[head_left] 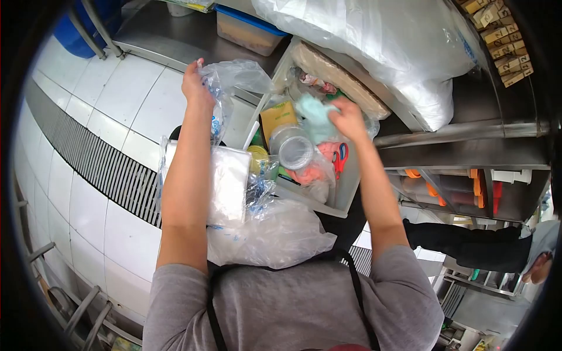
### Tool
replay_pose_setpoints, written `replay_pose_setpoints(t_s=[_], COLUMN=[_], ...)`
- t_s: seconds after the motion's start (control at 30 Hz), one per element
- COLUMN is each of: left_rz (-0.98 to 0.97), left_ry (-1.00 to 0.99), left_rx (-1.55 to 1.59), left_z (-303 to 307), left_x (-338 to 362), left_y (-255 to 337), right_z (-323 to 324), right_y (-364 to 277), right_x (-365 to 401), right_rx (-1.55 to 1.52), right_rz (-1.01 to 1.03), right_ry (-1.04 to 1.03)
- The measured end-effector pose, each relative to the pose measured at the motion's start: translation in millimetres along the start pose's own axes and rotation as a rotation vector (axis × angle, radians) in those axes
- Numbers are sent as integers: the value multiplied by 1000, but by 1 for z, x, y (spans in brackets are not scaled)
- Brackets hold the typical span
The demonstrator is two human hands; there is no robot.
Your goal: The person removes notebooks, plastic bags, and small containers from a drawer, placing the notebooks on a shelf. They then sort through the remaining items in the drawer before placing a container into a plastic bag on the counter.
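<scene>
My left hand (197, 86) is closed on the edge of a crumpled clear plastic bag (237, 76) with blue print. Over the white plastic bin (336, 207), my right hand (349, 118) pinches a pale mint-green bunched piece (316, 117), slightly blurred, that looks like thin film or cloth. Inside the bin sit a clear plastic jar (294, 153), a yellow packet (278, 120), red-handled scissors (340, 158) and a pink bundle (310, 172). A stack of clear flat bags (229, 184) lies by my left forearm, above a larger crumpled plastic bag (269, 234) against my apron.
A large white plastic sack (380, 52) bulges over the steel shelf on the right. Behind the bin stands a blue-lidded container (250, 29). Numbered wooden tags (506, 47) hang top right. Another person (468, 240) is at the right. A floor drain grate (88, 152) runs along the left.
</scene>
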State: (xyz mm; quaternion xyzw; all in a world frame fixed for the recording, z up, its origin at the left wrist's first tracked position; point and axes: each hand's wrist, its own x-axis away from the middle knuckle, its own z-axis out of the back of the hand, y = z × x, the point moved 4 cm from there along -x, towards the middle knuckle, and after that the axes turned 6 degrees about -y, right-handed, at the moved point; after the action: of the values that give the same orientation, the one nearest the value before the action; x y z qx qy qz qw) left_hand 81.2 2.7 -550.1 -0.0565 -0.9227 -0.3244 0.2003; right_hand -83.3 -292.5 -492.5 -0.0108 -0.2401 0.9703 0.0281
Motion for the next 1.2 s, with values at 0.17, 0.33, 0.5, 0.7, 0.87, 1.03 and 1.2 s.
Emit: replay_pose_setpoints(t_s=[0.17, 0.33, 0.5, 0.7, 0.87, 1.03, 1.2], left_rz=[-10, 20, -30, -40, -28, 8, 0], left_ry=[-12, 18, -4, -63, -18, -59, -56], left_rx=[-25, -73, -62, -52, -16, -55, -70], left_z=[-1, -5, -1, -7, -10, -8, -12], left_x=[0, 11, 4, 9, 14, 5, 10], left_y=[-2, -1, 0, -7, -2, -5, -5], right_z=[29, -56, -111, -111, -105, -82, -92], right_y=[-23, -12, -4, 16, 20, -2, 7], right_x=[33, -59, -116, -125, -119, -46, -35], right_rx=[-32, -561, -385, -1274, -1640, 189, 580], right_rz=[-50, -291, -200, -366, -278, 99, 147], right_ry=[-771, -12, 239, 322, 287, 30, 157])
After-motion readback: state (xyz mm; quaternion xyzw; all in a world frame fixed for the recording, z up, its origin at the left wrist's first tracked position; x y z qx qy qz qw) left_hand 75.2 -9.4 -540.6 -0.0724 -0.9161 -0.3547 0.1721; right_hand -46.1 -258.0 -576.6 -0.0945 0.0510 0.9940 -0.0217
